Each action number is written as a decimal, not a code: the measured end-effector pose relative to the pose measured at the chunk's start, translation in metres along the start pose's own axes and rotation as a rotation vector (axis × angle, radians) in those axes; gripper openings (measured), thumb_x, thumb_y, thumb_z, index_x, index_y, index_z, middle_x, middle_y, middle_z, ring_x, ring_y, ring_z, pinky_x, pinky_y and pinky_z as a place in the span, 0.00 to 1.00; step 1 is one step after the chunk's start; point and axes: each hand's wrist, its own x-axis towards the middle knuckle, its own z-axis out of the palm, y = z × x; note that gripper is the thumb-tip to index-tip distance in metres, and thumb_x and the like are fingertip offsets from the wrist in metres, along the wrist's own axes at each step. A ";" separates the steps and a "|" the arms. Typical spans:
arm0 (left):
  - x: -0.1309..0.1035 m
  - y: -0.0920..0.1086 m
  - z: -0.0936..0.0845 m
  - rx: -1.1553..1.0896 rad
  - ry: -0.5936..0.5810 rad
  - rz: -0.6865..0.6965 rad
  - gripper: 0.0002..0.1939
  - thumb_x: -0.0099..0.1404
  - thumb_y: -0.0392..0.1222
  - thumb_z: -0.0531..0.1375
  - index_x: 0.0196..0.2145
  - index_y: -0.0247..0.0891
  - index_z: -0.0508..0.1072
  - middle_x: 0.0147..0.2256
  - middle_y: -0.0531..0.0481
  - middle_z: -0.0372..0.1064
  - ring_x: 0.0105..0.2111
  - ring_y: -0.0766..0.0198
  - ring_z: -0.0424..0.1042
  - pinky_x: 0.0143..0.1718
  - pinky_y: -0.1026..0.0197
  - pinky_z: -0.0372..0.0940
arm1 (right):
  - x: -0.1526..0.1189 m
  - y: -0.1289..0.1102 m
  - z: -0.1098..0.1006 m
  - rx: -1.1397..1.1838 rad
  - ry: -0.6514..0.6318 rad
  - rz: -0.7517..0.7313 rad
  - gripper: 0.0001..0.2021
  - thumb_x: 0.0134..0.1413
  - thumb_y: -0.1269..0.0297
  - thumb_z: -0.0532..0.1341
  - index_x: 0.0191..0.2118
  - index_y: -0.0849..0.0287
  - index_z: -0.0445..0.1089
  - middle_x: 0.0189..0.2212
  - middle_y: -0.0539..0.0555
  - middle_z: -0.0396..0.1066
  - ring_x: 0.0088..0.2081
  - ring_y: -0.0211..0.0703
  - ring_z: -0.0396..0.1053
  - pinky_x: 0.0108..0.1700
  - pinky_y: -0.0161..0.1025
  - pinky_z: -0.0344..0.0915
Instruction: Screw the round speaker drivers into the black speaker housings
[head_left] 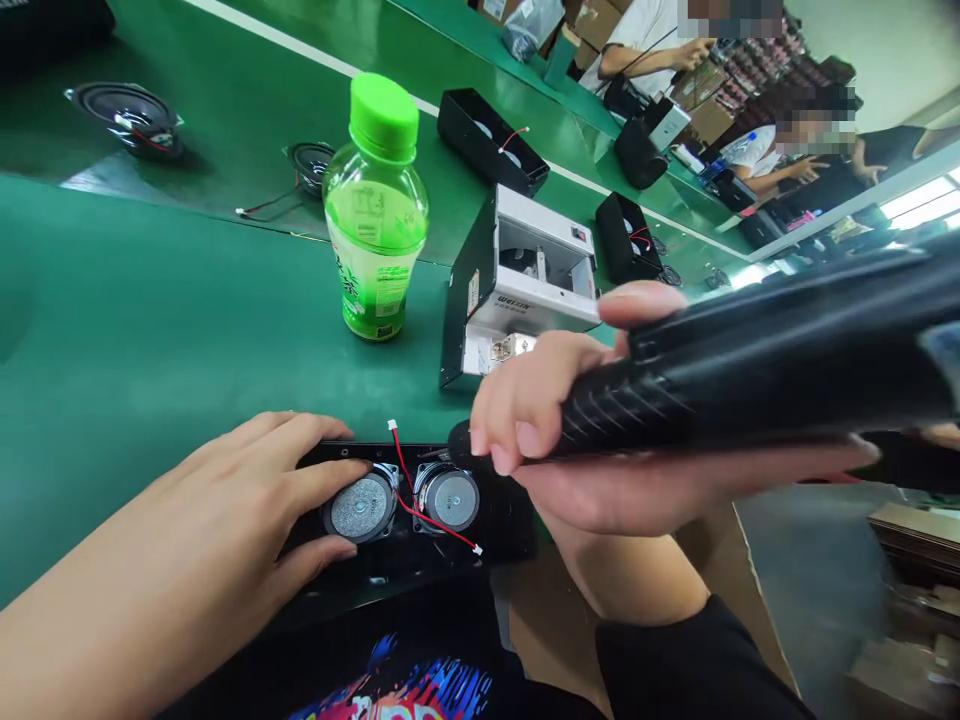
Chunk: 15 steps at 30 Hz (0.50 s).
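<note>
Two round speaker drivers are seated side by side, backs up, in a black speaker enclosure held at the near edge of the green table. Its left end is covered by the left hand, whose fingers are parted, with index finger and thumb placed to either side of the left driver; whether the enclosure is firmly gripped cannot be told. A black electric screwdriver is clasped in the right hand, fingers wrapped around its barrel, and its bit is pointed at the upper corner of the right driver's frame; contact with a screw cannot be made out. Red leads ending in white plugs are strewn across the drivers. Beyond, a green-capped drink bottle is stood upright beside a screw feeder marked WEIXIN. Loose speaker drivers and open black enclosures are spread farther back, where co-workers are seen.
</note>
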 end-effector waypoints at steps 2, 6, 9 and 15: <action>0.002 0.003 -0.001 -0.017 0.007 -0.004 0.19 0.77 0.50 0.69 0.62 0.62 0.88 0.64 0.49 0.86 0.57 0.42 0.86 0.56 0.39 0.80 | 0.005 0.014 0.009 0.155 0.020 -0.010 0.24 0.73 0.27 0.79 0.53 0.40 0.84 0.26 0.41 0.84 0.22 0.45 0.79 0.29 0.43 0.85; 0.003 0.005 -0.002 -0.051 -0.003 -0.009 0.17 0.78 0.50 0.68 0.60 0.62 0.89 0.62 0.49 0.86 0.55 0.43 0.86 0.53 0.39 0.80 | 0.008 0.025 0.022 0.164 0.040 0.017 0.25 0.73 0.26 0.76 0.51 0.42 0.81 0.23 0.38 0.82 0.19 0.42 0.74 0.26 0.41 0.82; 0.002 0.006 -0.003 -0.055 -0.016 -0.019 0.17 0.80 0.51 0.67 0.61 0.64 0.89 0.62 0.50 0.86 0.55 0.43 0.85 0.53 0.39 0.80 | 0.010 0.023 0.029 0.100 0.023 0.057 0.26 0.70 0.23 0.74 0.48 0.39 0.79 0.21 0.36 0.79 0.17 0.42 0.73 0.24 0.42 0.77; 0.000 0.006 -0.004 -0.057 0.002 -0.010 0.16 0.83 0.53 0.65 0.62 0.63 0.88 0.61 0.49 0.85 0.54 0.44 0.85 0.51 0.39 0.78 | 0.019 0.020 0.041 0.084 0.022 0.140 0.30 0.61 0.19 0.78 0.42 0.38 0.75 0.16 0.36 0.73 0.14 0.46 0.67 0.19 0.44 0.67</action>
